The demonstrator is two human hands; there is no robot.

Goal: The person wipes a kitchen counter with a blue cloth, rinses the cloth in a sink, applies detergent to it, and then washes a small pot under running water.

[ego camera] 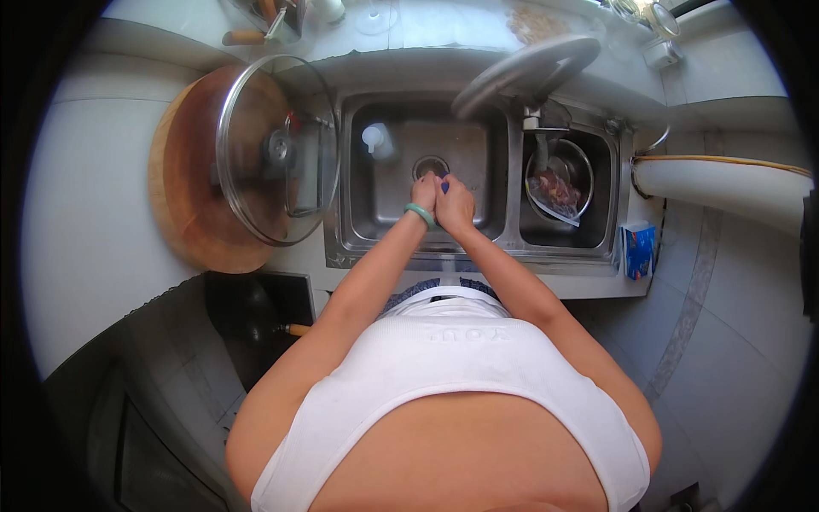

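Observation:
My left hand [423, 194], with a pale green bangle [420, 216] at its wrist, is over the left basin of a stainless steel sink [390, 221]. Right against it is my right hand [457, 203], closed around a small blue-handled tool [445, 187] whose working end is hidden. The fingers of my left hand are curled, and whether anything is in them cannot be seen. Both hands are just on the near side of the drain [430, 165]. A white pump bottle [377, 139] is at the back left of this basin.
In the right basin, a metal bowl [590, 168] holds bagged raw meat [558, 192]. A faucet [524, 73] arches above the divider. Left of the sink, a glass lid [253, 160] stands before a round wooden board [185, 217]. A blue packet [639, 251] is at the right.

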